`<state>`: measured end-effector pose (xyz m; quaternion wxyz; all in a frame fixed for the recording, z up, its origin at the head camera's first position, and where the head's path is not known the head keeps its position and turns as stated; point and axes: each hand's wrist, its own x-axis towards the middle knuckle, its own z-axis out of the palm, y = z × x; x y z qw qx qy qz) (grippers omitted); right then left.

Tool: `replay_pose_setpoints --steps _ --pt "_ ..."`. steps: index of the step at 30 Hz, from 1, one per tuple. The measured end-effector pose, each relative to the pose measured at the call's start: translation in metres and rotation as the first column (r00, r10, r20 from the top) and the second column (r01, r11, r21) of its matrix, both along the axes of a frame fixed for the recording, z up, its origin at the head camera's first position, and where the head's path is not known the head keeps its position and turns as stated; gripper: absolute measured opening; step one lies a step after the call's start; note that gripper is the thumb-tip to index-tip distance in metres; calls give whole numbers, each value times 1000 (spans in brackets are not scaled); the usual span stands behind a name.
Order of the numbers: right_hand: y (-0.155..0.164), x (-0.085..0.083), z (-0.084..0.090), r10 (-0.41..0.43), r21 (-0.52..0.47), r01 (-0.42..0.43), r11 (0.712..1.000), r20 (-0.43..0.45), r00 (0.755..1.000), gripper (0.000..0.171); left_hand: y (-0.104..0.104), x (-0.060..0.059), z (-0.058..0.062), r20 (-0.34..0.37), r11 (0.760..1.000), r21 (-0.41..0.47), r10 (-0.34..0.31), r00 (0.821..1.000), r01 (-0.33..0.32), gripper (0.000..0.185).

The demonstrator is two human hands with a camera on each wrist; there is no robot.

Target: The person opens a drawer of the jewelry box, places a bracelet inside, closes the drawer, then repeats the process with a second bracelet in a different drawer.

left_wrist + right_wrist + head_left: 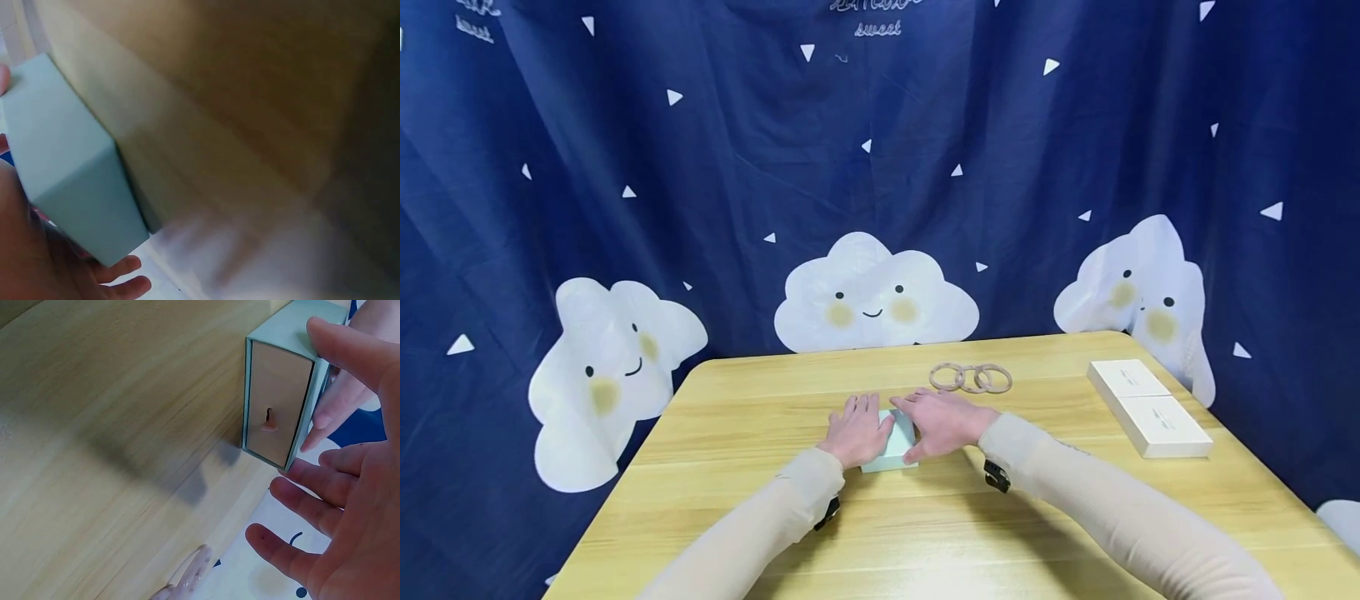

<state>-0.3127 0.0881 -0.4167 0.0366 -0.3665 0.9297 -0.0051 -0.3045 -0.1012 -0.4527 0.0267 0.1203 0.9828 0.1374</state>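
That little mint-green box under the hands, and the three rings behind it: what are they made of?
The mint-green box looks like matte card: sharp folded edges and a beige inner drawer with a small pull tab. The three rings are pale tan and faintly translucent, perhaps stone, resin or glass; the pictures cannot settle which.

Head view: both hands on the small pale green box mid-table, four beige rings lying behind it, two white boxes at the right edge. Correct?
One slip: the head view shows three beige rings, not four, lying in a row behind the small pale green box. The rest holds: left hand and right hand are both on that box, and the two white boxes sit at the wooden table's right edge.
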Motion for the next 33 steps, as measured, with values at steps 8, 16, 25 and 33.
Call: replay_pose_setpoints --steps 8,16,25,33 --pt "-2 -1 0 -12 -2 12 1000 17 1000 105 0 -2 -9 16 1000 -14 15 1000 -14 72" --pt "-2 -1 1 -9 6 9 1000 20 1000 104 3 1 -6 37 999 -25 28 999 -27 71" --pt "0 1 5 -12 -5 13 1000 48 999 105 6 -1 -6 47 997 -71 31 998 -27 70" --pt "12 -1 18 -21 -75 29 997 112 993 103 5 -3 -10 33 998 -63 31 999 -29 71"
